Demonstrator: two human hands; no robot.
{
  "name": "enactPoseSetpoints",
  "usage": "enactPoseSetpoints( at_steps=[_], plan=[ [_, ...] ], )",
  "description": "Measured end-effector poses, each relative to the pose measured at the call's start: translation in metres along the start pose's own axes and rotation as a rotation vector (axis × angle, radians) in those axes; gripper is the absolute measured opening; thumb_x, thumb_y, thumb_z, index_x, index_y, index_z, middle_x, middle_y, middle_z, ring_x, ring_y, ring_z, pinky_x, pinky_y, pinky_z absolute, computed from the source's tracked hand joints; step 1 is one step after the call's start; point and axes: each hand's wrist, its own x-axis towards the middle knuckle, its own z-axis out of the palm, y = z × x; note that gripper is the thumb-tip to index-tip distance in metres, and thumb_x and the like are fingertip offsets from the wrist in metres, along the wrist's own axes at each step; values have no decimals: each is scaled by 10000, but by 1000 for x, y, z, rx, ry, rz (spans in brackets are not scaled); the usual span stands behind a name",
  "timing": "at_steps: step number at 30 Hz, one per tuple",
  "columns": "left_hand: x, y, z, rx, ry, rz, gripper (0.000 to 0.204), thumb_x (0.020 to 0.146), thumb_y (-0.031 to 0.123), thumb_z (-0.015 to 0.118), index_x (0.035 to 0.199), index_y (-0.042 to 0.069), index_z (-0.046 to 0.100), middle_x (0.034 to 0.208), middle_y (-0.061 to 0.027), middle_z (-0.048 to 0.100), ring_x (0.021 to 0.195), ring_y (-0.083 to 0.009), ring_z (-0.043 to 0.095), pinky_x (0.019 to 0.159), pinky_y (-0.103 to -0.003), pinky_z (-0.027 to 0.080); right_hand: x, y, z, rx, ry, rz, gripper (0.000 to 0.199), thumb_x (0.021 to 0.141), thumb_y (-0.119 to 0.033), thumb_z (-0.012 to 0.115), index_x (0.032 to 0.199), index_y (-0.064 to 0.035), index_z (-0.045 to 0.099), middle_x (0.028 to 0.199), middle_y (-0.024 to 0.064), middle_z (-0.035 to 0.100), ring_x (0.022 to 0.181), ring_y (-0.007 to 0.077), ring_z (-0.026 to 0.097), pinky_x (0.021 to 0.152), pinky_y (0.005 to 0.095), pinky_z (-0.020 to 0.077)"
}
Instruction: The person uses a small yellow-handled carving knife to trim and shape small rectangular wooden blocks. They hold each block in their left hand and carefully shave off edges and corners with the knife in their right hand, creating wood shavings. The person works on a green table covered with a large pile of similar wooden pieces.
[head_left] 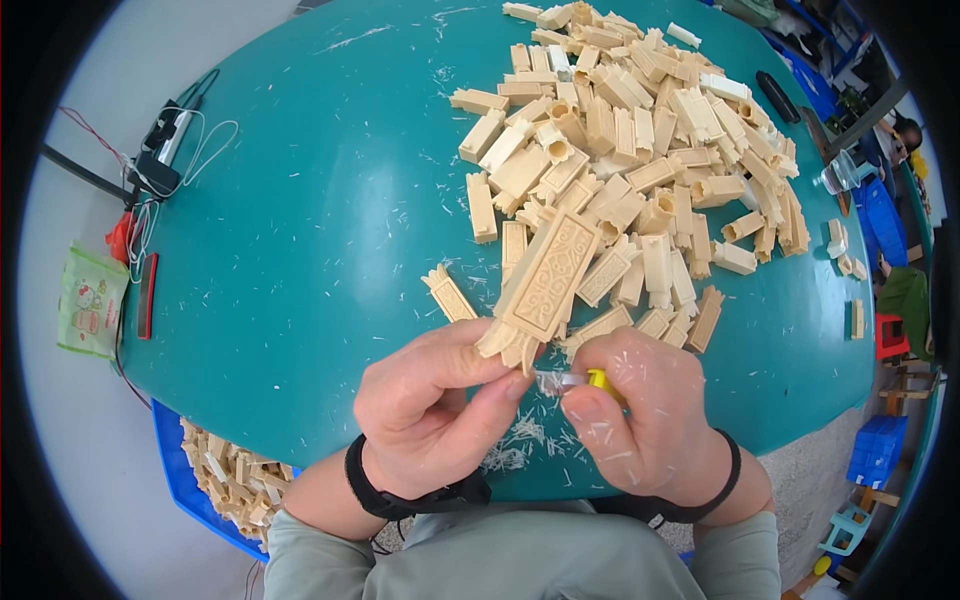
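Between the thumb and fingers of my left hand (430, 405) is a beige carved plastic piece (550, 275), a rectangular block with a scrolled pattern and a flared, pronged end. It is tilted, its pronged end toward me. My right hand (640, 410) grips a small knife (603, 385) with a yellow handle. The knife's pale blade touches or nearly touches the prongs; the exact contact is hard to see. Thin shavings (520, 440) lie on the table below my hands, and some cling to my right hand. A loose matching piece (448, 294) lies just beyond my left hand.
A large heap of similar beige pieces (625, 130) covers the far right of the green table (270, 230). At lower left stands a blue bin (180, 470) of more pieces. A power strip (165, 140) with cables and a green-white packet (92, 300) lie along the left.
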Motion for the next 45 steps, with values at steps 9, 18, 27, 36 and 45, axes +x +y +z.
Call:
enactPoseSetpoints(
  at_steps=[9,18,27,36,45],
  plan=[
    [1,0,-2,87,-23,40,220,713,-105,647,911,-33,586,933,-204,635,806,-212,640,675,-265,494,0,1,2,-28,5,-3,234,775,-252,674,779,-61,540,652,77,542,494,233,531,418,307,394],
    [2,0,-1,131,-20,86,209,702,-99,651,888,-31,586,908,-195,641,782,-212,644,662,-262,497,2,1,1,-95,33,-12,239,772,-268,674,765,-67,545,611,68,519,480,229,518,412,309,383],
    [2,2,-1,115,-9,33,185,715,-88,647,886,-43,594,898,-180,647,777,-191,642,659,-259,498,3,4,1,-137,48,-44,238,777,-267,665,765,-64,542,616,70,517,491,235,519,421,313,382],
    [-1,2,-3,-1,-73,-21,188,753,-109,601,931,-52,578,949,-192,633,814,-181,629,688,-269,500,4,5,-1,-149,67,-14,227,787,-251,656,763,-61,534,627,70,516,494,234,511,426,318,386],
    [-1,6,-2,-117,-114,-73,168,829,-49,537,992,-14,521,1019,-225,604,933,-293,607,815,-410,487,3,1,-7,39,9,3,211,780,-221,663,774,-54,535,655,84,543,509,244,525,435,314,393]
  ],
)
